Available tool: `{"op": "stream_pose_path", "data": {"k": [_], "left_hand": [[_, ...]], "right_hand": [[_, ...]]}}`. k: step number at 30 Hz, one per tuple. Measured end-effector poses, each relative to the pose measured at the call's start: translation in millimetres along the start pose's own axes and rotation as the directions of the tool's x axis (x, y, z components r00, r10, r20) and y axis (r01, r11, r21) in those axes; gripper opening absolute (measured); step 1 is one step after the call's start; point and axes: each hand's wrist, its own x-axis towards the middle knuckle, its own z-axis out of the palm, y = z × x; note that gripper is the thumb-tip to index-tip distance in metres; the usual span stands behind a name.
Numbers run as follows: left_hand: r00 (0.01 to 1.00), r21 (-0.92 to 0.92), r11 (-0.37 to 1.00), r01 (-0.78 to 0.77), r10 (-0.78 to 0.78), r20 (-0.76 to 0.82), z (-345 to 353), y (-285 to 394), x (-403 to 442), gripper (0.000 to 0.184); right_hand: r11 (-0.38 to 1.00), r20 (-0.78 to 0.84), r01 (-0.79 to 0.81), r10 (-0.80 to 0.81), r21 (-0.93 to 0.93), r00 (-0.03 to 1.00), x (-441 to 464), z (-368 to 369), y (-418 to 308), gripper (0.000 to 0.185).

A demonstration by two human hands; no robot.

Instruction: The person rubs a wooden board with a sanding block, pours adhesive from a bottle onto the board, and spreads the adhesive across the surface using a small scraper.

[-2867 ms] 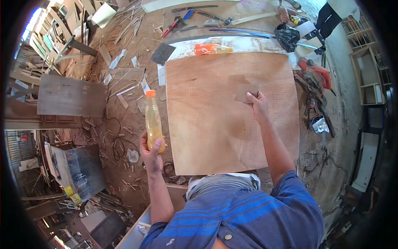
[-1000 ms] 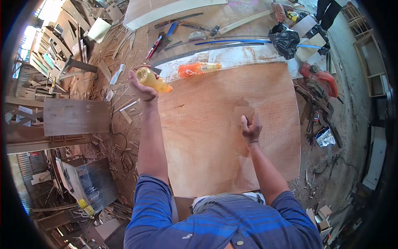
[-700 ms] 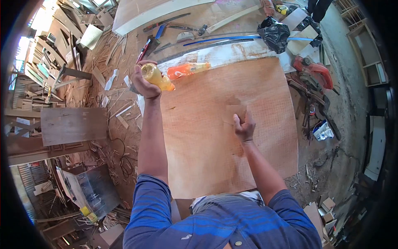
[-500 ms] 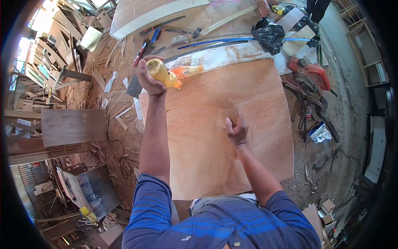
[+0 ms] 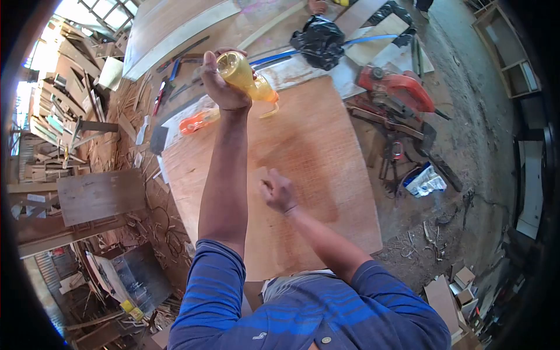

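Observation:
A plastic bottle (image 5: 240, 74) of yellowish liquid is tipped cap-down in my left hand (image 5: 224, 87), above the far part of a brown wooden panel (image 5: 315, 134). Liquid lies on the panel just under its orange cap. My right hand (image 5: 279, 191) is closed on a thin brown piece (image 5: 262, 174), pressed flat on the panel and partly covered by the fingers. A darker, wet-looking patch spreads to the right of that hand. The second bottle (image 5: 197, 121), orange-labelled, lies on its side at the panel's far left edge, partly hidden by my left arm.
Right of the panel are a red power tool (image 5: 396, 90), hand tools and a foil packet (image 5: 424, 181). Beyond the panel sit a black plastic bag (image 5: 319, 41) and a blue strip (image 5: 370, 39). A wooden board (image 5: 100, 196) and scraps lie left. A person's foot shows at top right.
From upright at the left, the bottle has been raised and tipped over the panel. My right hand has moved left with the brown piece. The wet patch has grown, and the view has shifted right.

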Motion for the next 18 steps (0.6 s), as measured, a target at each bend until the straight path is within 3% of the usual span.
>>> {"op": "stream_pose_path", "data": {"k": [4,6,9,12,14,15,16,18], "left_hand": [[0.999,0.046,0.999,0.005,-0.003,-0.042,58,-14,2,0.065],[0.996,-0.009,0.997,-0.078,0.079,0.032,71,-29,4,0.058],[0.912,0.163,0.898,-0.408,0.408,0.037,75,-56,16,0.047],[0.881,0.551,0.732,-0.401,0.472,0.014,63,-80,28,0.049],[0.922,0.468,0.819,-0.332,0.387,-0.022,63,-59,24,0.052],[0.962,0.226,0.939,-0.257,0.272,-0.035,70,-38,17,0.054],[0.965,0.296,0.922,-0.252,0.264,-0.001,59,-30,14,0.053],[0.940,0.403,0.858,-0.317,0.341,0.012,37,-17,14,0.052]], "right_hand": [[0.999,0.021,0.054,-0.054,0.002,0.998,0,-9,3,0.017],[0.999,0.047,0.047,-0.048,0.022,0.998,1,-10,1,0.016],[0.983,0.077,0.097,-0.110,0.158,0.991,4,-19,-6,0.021],[0.963,0.080,0.099,-0.123,0.251,0.989,3,-18,-8,0.027],[0.982,0.126,0.116,-0.135,0.148,0.983,-1,-11,3,0.025],[0.985,0.132,0.156,-0.164,0.074,0.977,-2,-9,8,0.023],[0.982,0.134,0.190,-0.188,-0.007,0.973,0,-8,6,0.022],[0.992,0.132,0.112,-0.104,-0.057,0.986,0,-5,3,0.020]]}}
